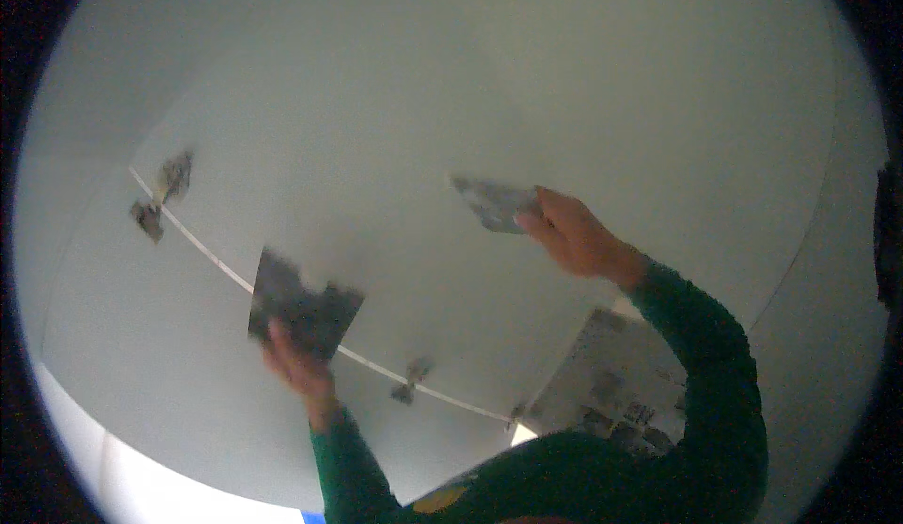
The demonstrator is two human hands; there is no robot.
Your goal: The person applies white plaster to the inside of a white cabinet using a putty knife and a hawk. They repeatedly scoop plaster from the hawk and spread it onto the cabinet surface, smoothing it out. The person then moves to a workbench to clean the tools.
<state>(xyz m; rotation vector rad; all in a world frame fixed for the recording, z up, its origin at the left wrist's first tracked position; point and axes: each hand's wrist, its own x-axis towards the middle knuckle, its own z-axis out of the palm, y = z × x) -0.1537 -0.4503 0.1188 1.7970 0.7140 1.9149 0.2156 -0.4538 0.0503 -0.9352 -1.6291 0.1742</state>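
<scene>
My left hand [298, 359], low left of centre, is closed on a square flat blade [306, 303] with grey, ragged-edged material on it, held over a thin white line [212, 256] across the pale grey surface [395, 110]. My right hand [574, 237], right of centre, grips a metal scraper [494, 199] by its near end, its flat blade pointing left. Small dark ragged patches [174, 176] lie on both sides of the line at the left, with another [409, 383] on the line lower down.
A speckled grey square panel [574, 364] with dark blotches is at the lower right, partly behind my green-sleeved arm. A bright white area [141, 477] lies beyond the curved lower-left edge. A dark object [884, 232] is at the far right rim.
</scene>
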